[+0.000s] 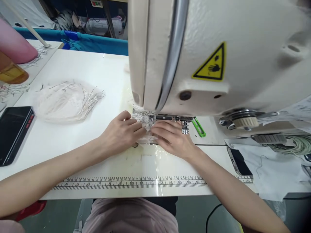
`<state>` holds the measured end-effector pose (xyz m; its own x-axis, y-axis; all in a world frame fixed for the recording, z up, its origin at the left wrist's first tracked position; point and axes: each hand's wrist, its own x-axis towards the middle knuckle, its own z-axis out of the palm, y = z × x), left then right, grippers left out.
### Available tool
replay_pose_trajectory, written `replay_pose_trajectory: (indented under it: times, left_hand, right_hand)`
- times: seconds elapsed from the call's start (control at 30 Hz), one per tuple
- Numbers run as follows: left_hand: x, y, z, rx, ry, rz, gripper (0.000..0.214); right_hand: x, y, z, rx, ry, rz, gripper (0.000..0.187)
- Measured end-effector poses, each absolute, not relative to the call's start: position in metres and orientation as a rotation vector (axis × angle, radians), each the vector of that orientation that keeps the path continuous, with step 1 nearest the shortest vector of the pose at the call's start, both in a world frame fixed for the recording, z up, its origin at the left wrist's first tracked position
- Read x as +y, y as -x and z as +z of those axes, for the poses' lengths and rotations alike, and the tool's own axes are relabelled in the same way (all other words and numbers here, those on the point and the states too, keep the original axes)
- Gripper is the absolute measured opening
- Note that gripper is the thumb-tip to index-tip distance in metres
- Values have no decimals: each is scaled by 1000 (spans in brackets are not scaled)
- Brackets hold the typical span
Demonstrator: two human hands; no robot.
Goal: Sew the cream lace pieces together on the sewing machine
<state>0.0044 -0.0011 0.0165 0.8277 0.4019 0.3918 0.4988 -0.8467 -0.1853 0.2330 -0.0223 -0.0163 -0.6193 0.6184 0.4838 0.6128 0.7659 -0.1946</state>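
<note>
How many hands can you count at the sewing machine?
2: the left hand and the right hand, at either side of the pale lace between them. No others show.

"Where is there room for a hand?"

"On the table [113, 81], between the lace heap [65, 100] and the sewing machine [206, 38]. Also nearest the front edge, between the forearms, over the flat ruler strip [109, 183]."

"And between the left hand [123, 131] and right hand [173, 137]?"

"Narrow. Lace fabric [139, 117] fills that gap, and the machine hangs low over it, metal parts close above the right fingers."

"Other obstacles?"

"The left forearm [73, 161] slants across the front left; the right forearm [218, 178] stands between that middle room and the phone [240, 161]."
</note>
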Motion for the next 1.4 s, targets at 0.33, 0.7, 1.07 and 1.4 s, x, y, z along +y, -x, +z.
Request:
replay_pose_trajectory:
  times: [0.33,0.7,1.07,1.4]
  left_hand:
    - [-6,-3,12,-715,2689,-533,29]
    - [-4,1,-4,-789,2878,-365,45]
    - [-4,0,-3,-870,2902,-326,52]
    - [-3,-1,-2,-855,2878,-341,49]
  right_hand:
    - [-22,-229,-11,-2465,924,-79,27]
    - [-25,-225,-13,-2457,977,-69,24]
    - [-21,-224,-15,-2469,966,11,25]
    - [-17,-227,-16,-2474,934,21,25]
